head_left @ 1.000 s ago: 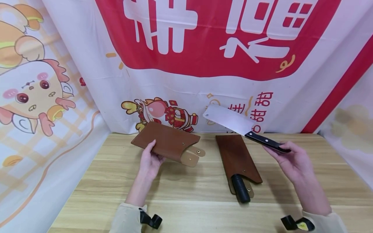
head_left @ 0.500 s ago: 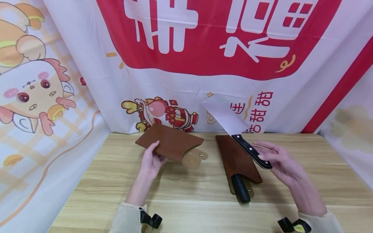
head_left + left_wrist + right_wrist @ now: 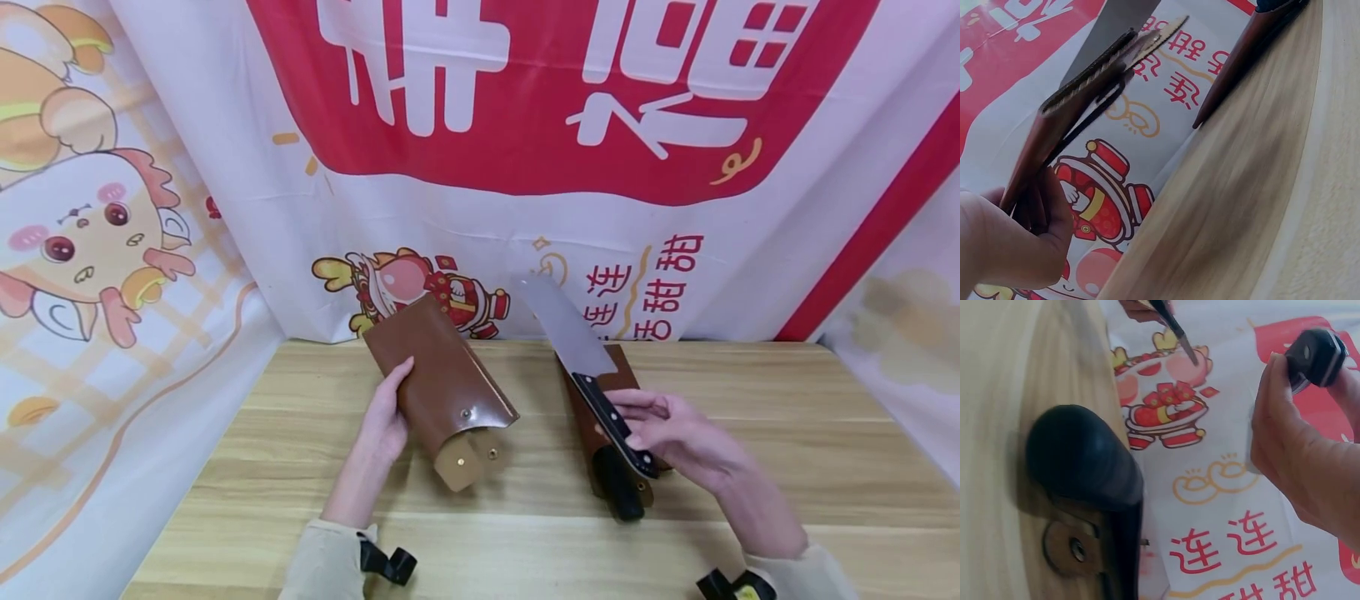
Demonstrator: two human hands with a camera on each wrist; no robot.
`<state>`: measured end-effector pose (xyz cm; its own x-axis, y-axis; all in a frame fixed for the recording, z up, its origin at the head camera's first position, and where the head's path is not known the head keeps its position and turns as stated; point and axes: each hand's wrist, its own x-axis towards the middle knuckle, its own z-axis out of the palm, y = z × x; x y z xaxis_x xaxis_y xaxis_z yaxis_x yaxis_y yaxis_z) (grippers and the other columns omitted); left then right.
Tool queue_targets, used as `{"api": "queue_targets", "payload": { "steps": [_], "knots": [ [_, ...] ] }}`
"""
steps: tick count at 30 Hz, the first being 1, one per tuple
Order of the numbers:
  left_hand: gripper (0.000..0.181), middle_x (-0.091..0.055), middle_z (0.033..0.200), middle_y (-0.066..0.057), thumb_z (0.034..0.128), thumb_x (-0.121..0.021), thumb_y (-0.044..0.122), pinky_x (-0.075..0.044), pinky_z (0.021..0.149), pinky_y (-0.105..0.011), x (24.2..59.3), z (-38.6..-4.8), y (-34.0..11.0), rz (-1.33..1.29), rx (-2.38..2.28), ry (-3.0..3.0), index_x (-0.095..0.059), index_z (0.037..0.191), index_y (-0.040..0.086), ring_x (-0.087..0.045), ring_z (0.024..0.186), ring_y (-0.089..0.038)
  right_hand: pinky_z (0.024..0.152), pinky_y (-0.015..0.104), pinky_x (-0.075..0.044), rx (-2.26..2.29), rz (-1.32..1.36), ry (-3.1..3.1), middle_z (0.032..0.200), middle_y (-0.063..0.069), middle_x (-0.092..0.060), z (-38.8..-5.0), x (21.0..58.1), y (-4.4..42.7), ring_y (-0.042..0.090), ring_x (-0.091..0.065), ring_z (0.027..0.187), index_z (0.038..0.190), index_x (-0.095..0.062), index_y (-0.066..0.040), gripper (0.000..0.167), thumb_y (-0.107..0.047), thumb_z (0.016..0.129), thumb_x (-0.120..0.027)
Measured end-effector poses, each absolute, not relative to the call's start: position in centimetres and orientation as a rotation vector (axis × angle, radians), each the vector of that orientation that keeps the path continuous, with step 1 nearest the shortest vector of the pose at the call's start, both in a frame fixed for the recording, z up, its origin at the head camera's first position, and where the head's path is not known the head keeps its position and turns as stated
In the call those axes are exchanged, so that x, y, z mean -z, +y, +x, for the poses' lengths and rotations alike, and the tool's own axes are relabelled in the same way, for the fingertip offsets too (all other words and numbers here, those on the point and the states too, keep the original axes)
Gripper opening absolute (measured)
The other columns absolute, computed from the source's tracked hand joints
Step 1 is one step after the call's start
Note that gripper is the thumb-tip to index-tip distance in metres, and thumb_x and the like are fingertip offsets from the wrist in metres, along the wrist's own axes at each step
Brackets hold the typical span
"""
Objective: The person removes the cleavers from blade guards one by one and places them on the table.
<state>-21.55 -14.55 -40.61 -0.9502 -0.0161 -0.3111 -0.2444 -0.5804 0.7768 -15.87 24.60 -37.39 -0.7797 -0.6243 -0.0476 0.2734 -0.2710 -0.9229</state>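
My left hand (image 3: 386, 421) grips the side of a brown leather knife sheath (image 3: 442, 375), thumb on its upper face. The sheath is tilted above the table, its mouth and loose tan snap straps pointing towards me. In my right hand (image 3: 690, 437) is a cleaver (image 3: 564, 323), pinched by its black riveted handle (image 3: 1319, 356). Its broad blade points away and to the left, bare and apart from the held sheath. Below the cleaver, a second brown sheath (image 3: 624, 371) lies on the table, partly hidden. A thick black knife handle (image 3: 621, 492) sticks out of it.
The wood-grain table (image 3: 300, 467) ends at a white and red printed cloth (image 3: 480, 183) hung behind it. Another printed cloth (image 3: 97, 400) hangs along the left side.
My left hand has turned the sheath so its mouth swings towards me. My right hand has brought the cleaver left and nearer, over the second sheath, its blade swinging to point more away.
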Motion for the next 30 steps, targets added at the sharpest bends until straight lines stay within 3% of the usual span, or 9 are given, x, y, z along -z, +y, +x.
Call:
{"api": "queue_targets", "payload": {
  "steps": [10,17,23,30],
  "knots": [
    [0.044,-0.069,0.104,0.005,0.1014,-0.067,0.035,-0.05,0.094,-0.029,40.7,-21.4,-14.6,-0.492,-2.555,1.458,-0.049,0.134,0.011,-0.066,0.096,-0.012,0.095,0.035,-0.056,1.981,-0.406,1.589,0.118,0.008,-0.07,-15.2,38.0,23.2,0.024,-0.069,0.108,0.129,-0.057,-0.006,0.047,0.007,0.085,-0.069],
    [0.044,-0.068,0.101,0.005,0.1029,-0.064,0.041,-0.047,0.095,-0.03,40.7,-21.2,-14.7,-0.524,-2.497,1.56,-0.052,0.131,0.01,-0.064,0.095,-0.013,0.094,0.035,-0.057,1.945,-0.378,1.643,0.117,0.008,-0.07,-15.2,37.9,22.6,0.025,-0.07,0.107,0.129,-0.056,0.0,0.046,0.005,0.086,-0.07],
    [0.023,-0.065,0.098,0.004,0.102,-0.057,0.018,-0.05,0.087,-0.024,40.6,-21.2,-14.7,-0.452,-2.468,1.552,-0.048,0.121,0.009,-0.065,0.088,-0.01,0.089,0.032,-0.058,1.844,-0.325,1.768,0.108,0.008,-0.066,-14.9,37.8,21.7,0.021,-0.067,0.098,0.139,-0.042,0.018,0.063,0.001,0.087,-0.073],
    [0.043,-0.05,0.129,-0.009,0.0967,-0.053,0.006,-0.048,0.098,-0.03,40.5,-21.2,-14.7,-0.369,-2.396,1.605,-0.038,0.137,0.002,-0.058,0.106,-0.018,0.084,0.035,-0.061,1.794,-0.366,1.784,0.107,0.013,-0.069,-14.8,38.2,21.2,0.021,-0.07,0.096,0.13,-0.049,0.017,0.051,0.001,0.088,-0.073]
  ]
}}
